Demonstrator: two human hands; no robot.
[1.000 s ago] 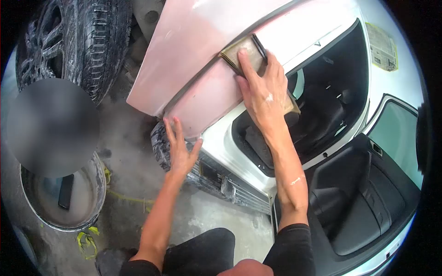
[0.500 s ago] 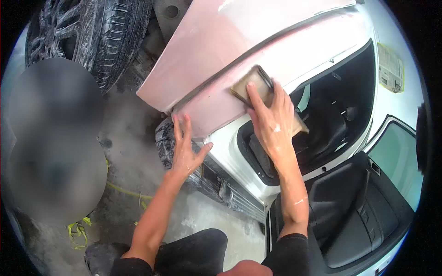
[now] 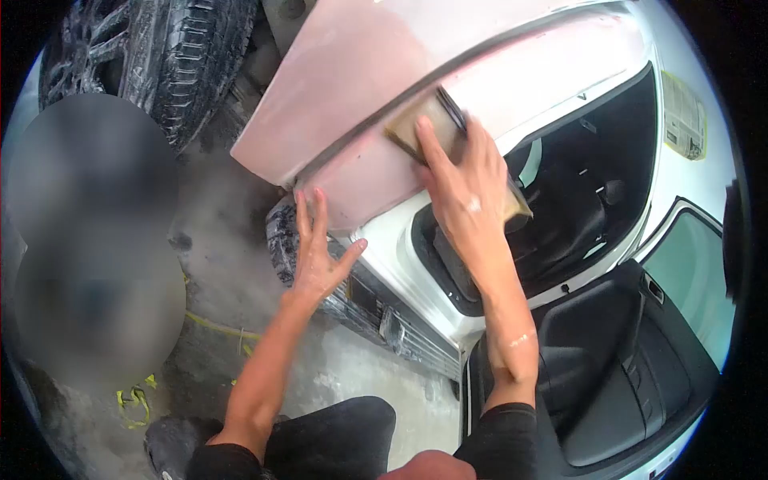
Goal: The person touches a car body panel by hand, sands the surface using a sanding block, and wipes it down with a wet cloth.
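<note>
My right hand (image 3: pixel 468 180) grips a sanding block (image 3: pixel 406 133) wrapped in tan sandpaper, pressed flat on the pinkish, primed car body panel (image 3: pixel 352 192). The index finger lies along the top of the block, while the other fingers close round its side. A loose end of the sandpaper (image 3: pixel 518 206) sticks out beyond the hand, near the window opening. My left hand (image 3: pixel 320 260) holds nothing; its fingers are spread, with the fingertips at the panel's lower left edge. Above a dark gap lies a second pinkish panel (image 3: pixel 360 72).
An open car door (image 3: pixel 608 360) with black trim stands at lower right. A tyre (image 3: pixel 212 68) is at upper left, another wheel (image 3: pixel 280 244) below the panel. Yellow tape scraps (image 3: pixel 134 406) lie on the floor. Taped newspaper (image 3: pixel 684 116) covers a spot at right.
My right hand and the sanding block have slid a little up and left along the panel. My left hand stays at the panel edge. The whole view has shifted slightly.
</note>
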